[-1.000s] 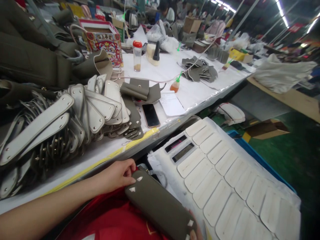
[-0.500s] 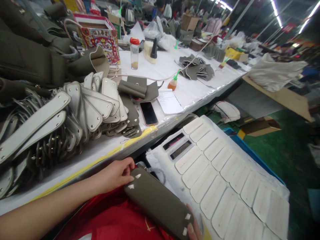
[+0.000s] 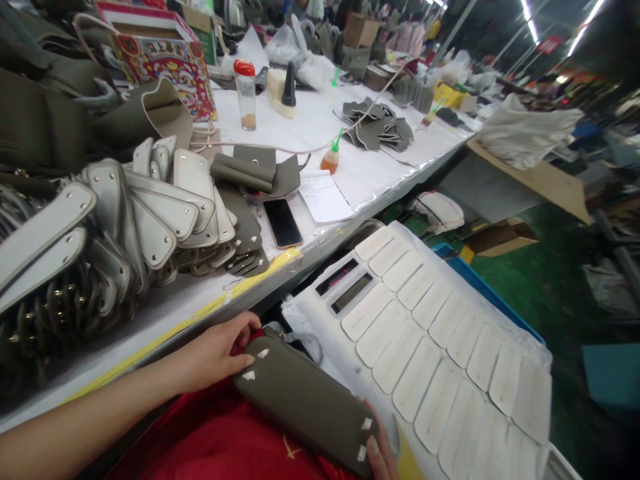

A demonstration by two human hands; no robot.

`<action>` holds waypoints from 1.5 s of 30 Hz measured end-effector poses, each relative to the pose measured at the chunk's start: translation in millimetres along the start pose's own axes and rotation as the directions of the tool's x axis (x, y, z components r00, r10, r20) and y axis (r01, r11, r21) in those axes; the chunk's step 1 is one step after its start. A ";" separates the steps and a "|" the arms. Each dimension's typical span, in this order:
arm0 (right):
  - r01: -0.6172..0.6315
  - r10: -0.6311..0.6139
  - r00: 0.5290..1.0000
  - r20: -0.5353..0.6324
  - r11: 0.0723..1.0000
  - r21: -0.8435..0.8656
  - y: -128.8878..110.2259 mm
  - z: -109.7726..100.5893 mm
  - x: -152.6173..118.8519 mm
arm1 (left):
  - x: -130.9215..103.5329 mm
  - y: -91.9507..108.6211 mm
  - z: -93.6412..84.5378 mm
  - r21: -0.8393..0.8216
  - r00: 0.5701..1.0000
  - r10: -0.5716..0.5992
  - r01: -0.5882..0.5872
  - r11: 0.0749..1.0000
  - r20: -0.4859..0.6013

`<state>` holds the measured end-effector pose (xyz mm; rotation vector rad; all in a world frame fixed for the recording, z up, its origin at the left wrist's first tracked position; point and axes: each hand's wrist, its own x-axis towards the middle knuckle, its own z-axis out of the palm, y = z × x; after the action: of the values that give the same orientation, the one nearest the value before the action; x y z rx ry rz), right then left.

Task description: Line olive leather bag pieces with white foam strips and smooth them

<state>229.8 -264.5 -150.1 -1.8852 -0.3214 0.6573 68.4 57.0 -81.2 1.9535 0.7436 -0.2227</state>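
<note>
A long olive-grey case (image 3: 305,400) with rounded corners and small white patches near both ends lies over the red cloth at my lap. My left hand (image 3: 225,353) grips its upper left end, thumb on the face and fingers curled behind. Around the lower right end is my right hand (image 3: 381,447), its fingertips on the edge; part of it is cut off by the frame. Beside the case, a white-covered board (image 3: 325,347) carries rows of pale rounded panels (image 3: 415,367).
On the white table (image 3: 295,143) are stacked pale straps (image 3: 155,230), a phone (image 3: 283,223), a notepad (image 3: 325,198), an orange glue bottle (image 3: 331,159), a red-lidded jar (image 3: 246,100) and grey leather pieces (image 3: 377,125). A cardboard box (image 3: 505,237) stands on the green floor.
The camera view has shifted, so the table and board sit further left and slightly higher. Both hands keep their hold on the case.
</note>
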 end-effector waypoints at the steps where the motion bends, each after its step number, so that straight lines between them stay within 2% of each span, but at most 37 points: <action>1: -0.038 0.037 0.999 0.014 0.997 0.060 0.4 -0.5 0.0 | 0.8 2.0 -2.5 0.042 1.000 0.026 -0.026 0.999 0.001; 4: -0.069 0.062 0.997 0.053 0.988 0.140 2.6 -3.6 0.4 | 2.7 9.2 -7.7 0.182 0.973 0.225 -0.229 0.956 0.047; 6: -0.034 0.029 0.998 0.052 0.994 0.103 3.5 -5.7 0.2 | 2.9 12.8 -8.8 0.283 0.913 0.389 -0.409 0.868 0.125; 8: 0.000 -0.002 0.999 0.047 0.999 0.050 2.7 -6.8 -0.6 | 2.2 14.4 -9.0 0.375 0.832 0.505 -0.554 0.743 0.229; 12: 0.025 -0.027 0.999 0.046 0.999 0.042 -1.6 -5.6 -3.3 | -0.7 13.7 -9.8 0.475 0.667 0.623 -0.738 0.478 0.409; 14: 0.026 -0.029 0.999 0.045 0.997 0.068 -2.1 -4.3 -4.4 | -2.1 14.2 -9.0 0.490 0.614 0.644 -0.777 0.394 0.456; 15: 0.020 -0.024 0.998 0.050 0.996 0.090 -1.4 -3.6 -4.8 | -2.7 14.9 -7.9 0.497 0.605 0.645 -0.783 0.375 0.466; 20: -0.030 0.013 0.997 0.073 0.974 0.224 5.8 -2.5 -4.7 | -2.8 18.0 5.5 0.531 0.647 0.614 -0.748 0.397 0.452; 25: -0.050 0.031 0.995 0.091 0.978 0.204 3.8 -4.0 -4.1 | 1.9 11.2 15.3 0.548 0.684 0.620 -0.709 0.443 0.384; 30: -0.033 0.020 0.997 0.081 0.985 0.170 -1.5 -4.6 -3.2 | 6.3 6.6 17.2 0.480 0.674 0.649 -0.725 0.493 0.352; 36: -0.031 0.015 0.997 0.078 0.978 0.206 1.6 -3.8 -2.5 | 5.8 5.0 19.9 0.427 0.664 0.690 -0.734 0.528 0.289; 41: -0.076 0.064 0.996 0.056 0.963 0.259 6.4 -3.1 -4.6 | 3.1 3.0 23.4 0.384 0.712 0.646 -0.697 0.605 0.276; 45: -0.047 0.041 0.999 0.029 0.956 0.289 11.3 -4.6 -3.3 | 5.2 3.3 26.4 0.398 0.742 0.609 -0.667 0.629 0.282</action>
<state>228.9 -274.2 -158.1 -1.6087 -0.1858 0.7154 78.6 35.4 -94.0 2.5236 -0.1633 -0.0811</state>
